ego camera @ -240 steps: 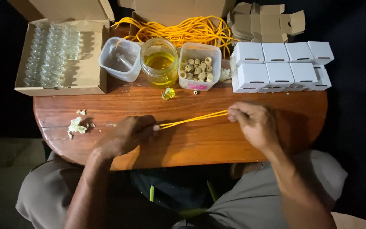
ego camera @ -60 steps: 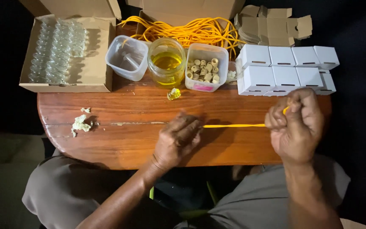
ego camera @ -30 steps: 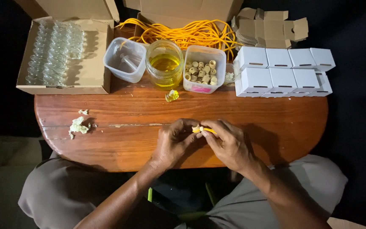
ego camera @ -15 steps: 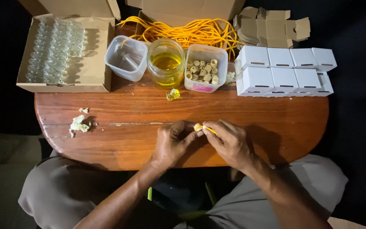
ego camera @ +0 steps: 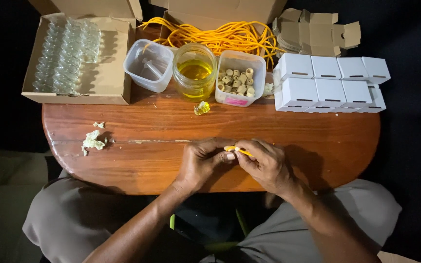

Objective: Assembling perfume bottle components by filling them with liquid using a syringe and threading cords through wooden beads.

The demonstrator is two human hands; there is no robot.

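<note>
Both hands meet over the near half of the wooden table (ego camera: 317, 146): the left hand (ego camera: 201, 163) and right hand (ego camera: 265, 164) pinch a short yellow cord piece (ego camera: 233, 149) between their fingertips. Beyond them stand a jar of yellow oil (ego camera: 194, 72), a tub of small beads (ego camera: 239, 79) and white boxes (ego camera: 328, 84); bare wood lies either side.

Bare tabletop (ego camera: 317, 146) left and right of hands; far edge blocked by carton (ego camera: 108, 73), tubs, jar (ego camera: 194, 73), white boxes (ego camera: 330, 83).
</note>
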